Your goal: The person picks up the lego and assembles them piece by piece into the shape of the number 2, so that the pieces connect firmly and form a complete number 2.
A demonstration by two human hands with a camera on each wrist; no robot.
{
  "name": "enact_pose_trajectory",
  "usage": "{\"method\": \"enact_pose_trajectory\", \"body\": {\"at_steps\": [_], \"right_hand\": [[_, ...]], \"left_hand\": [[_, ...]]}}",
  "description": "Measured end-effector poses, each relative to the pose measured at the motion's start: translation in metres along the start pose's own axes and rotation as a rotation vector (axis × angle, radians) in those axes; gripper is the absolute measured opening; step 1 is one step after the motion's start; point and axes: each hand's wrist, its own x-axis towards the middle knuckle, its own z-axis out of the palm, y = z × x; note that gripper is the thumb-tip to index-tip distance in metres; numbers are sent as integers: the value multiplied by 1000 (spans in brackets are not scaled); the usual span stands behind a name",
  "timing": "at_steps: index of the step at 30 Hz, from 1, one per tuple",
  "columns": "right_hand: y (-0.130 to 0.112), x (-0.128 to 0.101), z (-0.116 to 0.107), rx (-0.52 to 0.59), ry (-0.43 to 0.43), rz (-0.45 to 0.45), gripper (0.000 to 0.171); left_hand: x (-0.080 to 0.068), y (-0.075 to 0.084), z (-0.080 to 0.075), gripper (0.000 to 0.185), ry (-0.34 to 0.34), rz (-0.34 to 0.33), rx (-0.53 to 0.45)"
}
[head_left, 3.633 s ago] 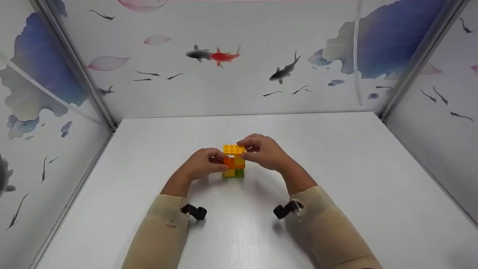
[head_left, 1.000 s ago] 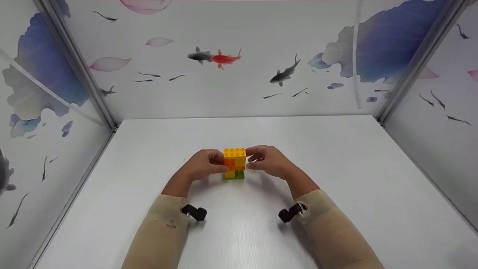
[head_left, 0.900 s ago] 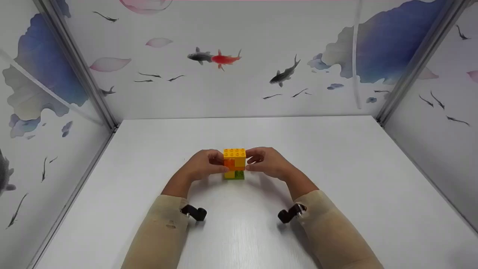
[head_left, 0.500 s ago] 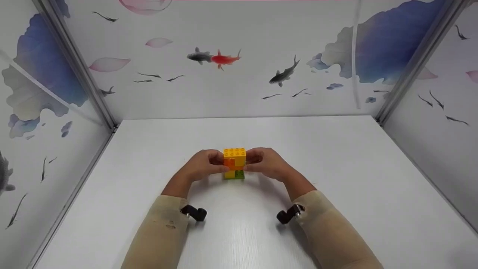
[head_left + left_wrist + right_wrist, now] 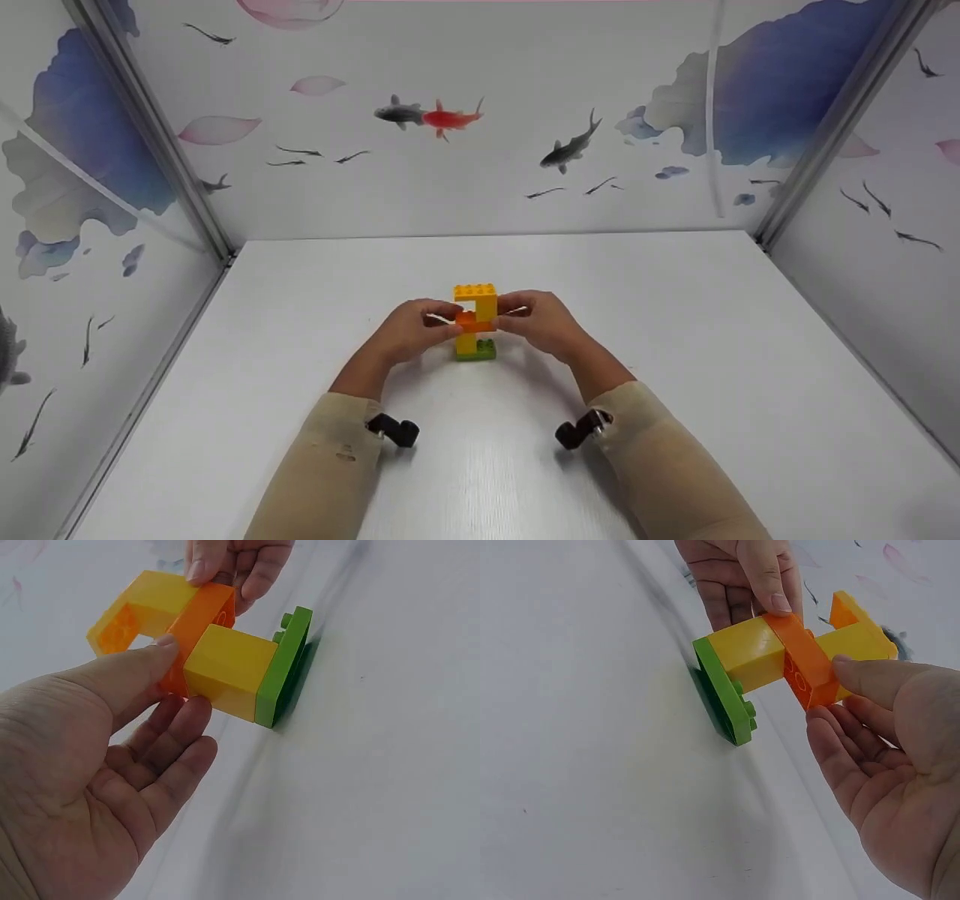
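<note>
A small tower of toy building bricks stands between both hands, stepped like an S. Its base is a green plate point(image 5: 486, 349) with bare studs on the right. Above that come a yellow brick point(image 5: 229, 664) at the left, an orange brick point(image 5: 806, 660) across the middle, another yellow brick point(image 5: 486, 306) at the right and a yellow-orange plate point(image 5: 475, 290) on top. My left hand point(image 5: 412, 328) pinches the orange brick's left end, thumb in front. From the other side my right hand point(image 5: 538, 321) pinches the tower at the orange brick's right end, thumb near the upper yellow brick.
A white table point(image 5: 480, 480) lies beneath, enclosed by white panels point(image 5: 315, 195) printed with fish and leaves. Metal posts point(image 5: 161, 142) stand at the corners. Beige sleeves point(image 5: 315, 465) cover both forearms, with a black mount point(image 5: 397, 430) at each wrist.
The right hand brought the yellow-orange plate down onto the tower, let go and took hold lower. Since half a second ago the tower has tilted, showing its front and the gap under the top plate.
</note>
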Motion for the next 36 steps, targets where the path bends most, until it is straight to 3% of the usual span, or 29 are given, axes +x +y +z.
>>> {"method": "enact_pose_trajectory", "body": {"at_steps": [9,21,29,36], "right_hand": [[3,2,-4,77,19,29,38],[13,7,-8,212,-36,64,41],[17,8,-6,257,-39,139,43],[15,9,-9,276,-38,158,45]], "left_hand": [[2,5,5,40,43,-41,-34],[1,1,8,54,-61,-13,-146],[0,-2,11,61,-125,-13,-132],[1,-2,10,61,-128,-16,-152]]}}
